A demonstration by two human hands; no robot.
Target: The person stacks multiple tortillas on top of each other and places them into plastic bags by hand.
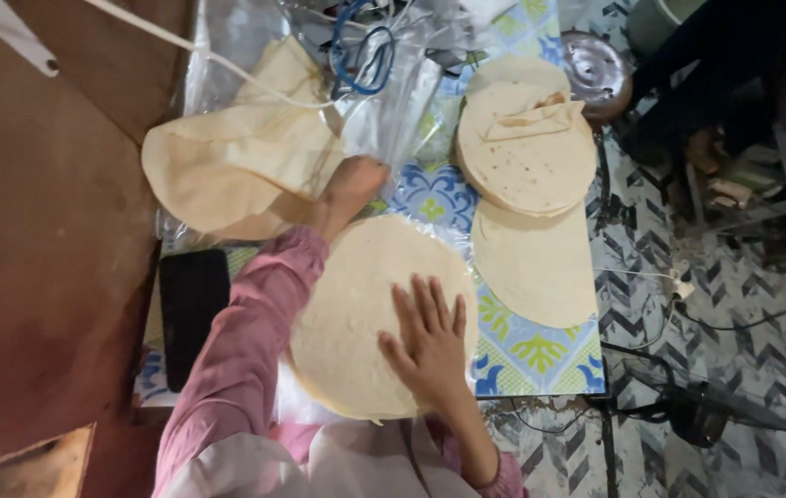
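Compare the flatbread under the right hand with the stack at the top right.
The near flatbread is pale and unspotted, under the right hand; the stack shows brown toasted spots and no hand touches it. The near flatbread lies smooth; the stack carries a folded piece on top. Both are round and thin.

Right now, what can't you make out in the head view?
- Left hand fingers: curled under at the plastic sheet.
- Flatbread pile: count unreadable, sheets overlap.
- Dark corner, top right: a person's outline, too dim.
- Right hand: covers part of the near flatbread.
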